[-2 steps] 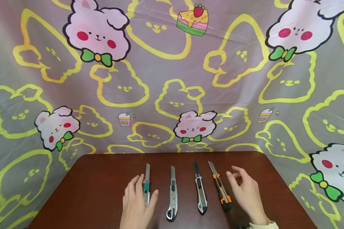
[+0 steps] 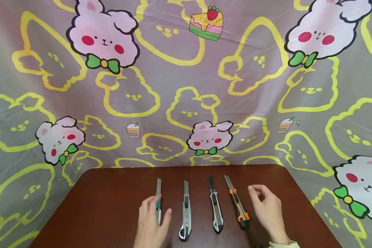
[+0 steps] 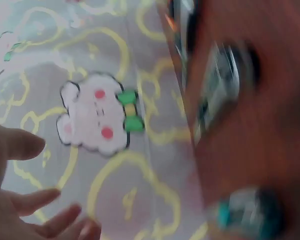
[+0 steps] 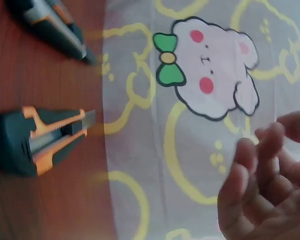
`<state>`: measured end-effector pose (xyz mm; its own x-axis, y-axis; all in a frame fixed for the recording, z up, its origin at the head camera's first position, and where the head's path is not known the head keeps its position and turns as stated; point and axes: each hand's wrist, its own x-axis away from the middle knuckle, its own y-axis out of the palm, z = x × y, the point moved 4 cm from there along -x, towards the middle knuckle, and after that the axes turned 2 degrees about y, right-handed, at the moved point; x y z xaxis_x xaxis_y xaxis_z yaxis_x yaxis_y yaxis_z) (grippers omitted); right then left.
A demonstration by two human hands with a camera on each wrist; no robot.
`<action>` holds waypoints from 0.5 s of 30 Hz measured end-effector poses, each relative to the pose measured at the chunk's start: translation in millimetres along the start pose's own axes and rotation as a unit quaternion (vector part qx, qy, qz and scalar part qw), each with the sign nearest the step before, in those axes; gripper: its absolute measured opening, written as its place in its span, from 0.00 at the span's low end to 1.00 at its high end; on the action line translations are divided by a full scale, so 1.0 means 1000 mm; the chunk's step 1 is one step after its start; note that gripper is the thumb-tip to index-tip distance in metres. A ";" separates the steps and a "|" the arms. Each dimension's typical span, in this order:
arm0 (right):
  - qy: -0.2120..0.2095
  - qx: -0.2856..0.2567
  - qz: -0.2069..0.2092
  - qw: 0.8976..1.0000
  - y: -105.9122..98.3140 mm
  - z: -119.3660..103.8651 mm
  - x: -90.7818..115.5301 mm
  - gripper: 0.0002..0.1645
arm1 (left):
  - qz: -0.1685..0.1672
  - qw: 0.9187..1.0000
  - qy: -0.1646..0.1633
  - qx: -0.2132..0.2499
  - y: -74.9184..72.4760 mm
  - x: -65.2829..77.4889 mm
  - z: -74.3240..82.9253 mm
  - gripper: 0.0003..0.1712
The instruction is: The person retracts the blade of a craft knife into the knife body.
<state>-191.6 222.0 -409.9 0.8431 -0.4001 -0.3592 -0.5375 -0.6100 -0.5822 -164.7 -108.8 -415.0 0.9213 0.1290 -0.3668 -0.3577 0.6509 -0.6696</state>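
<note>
Four utility knives lie in a row on the brown table (image 2: 111, 193), blades out and pointing away from me. My left hand (image 2: 152, 220) hovers over the leftmost, a teal and silver utility knife (image 2: 159, 205), hiding part of it. Its thumb and fingers are spread and hold nothing. To its right lies a silver utility knife (image 2: 185, 213), then a silver and black utility knife (image 2: 216, 210). My right hand (image 2: 268, 210) is beside the orange and black utility knife (image 2: 238, 203), loosely curled around nothing, thumb near the forefinger in the right wrist view.
A grey cloth (image 2: 161, 117) printed with rabbits and yellow outlines hangs behind the table and along both sides. The table's far edge meets this cloth. Bare tabletop shows left of the knives and beyond my right hand.
My left hand has shifted slightly right and its fingertips have drawn back, covering the teal knife's slider more. The right hand's fingers have curled in a little. The knives stay put.
</note>
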 end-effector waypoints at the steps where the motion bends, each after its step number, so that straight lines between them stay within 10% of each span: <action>1: 0.031 -0.015 0.005 0.999 -0.001 0.005 0.000 0.15 | -0.016 0.999 -0.019 0.045 0.006 0.001 0.002 0.24; 7: 0.141 -0.111 -0.053 0.982 0.002 0.026 0.001 0.21 | -0.169 0.933 -0.081 0.306 0.057 0.012 0.026 0.13; 15: 0.190 -0.150 -0.179 0.954 0.033 0.048 0.017 0.37 | -0.270 0.885 -0.051 0.376 0.135 0.037 0.066 0.13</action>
<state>-194.0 228.1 -470.6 0.9383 -0.3133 0.1466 -0.2438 -0.8996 -0.3624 -169.0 33.0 -476.1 0.9498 -0.3105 -0.0380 0.3057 0.9472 -0.0967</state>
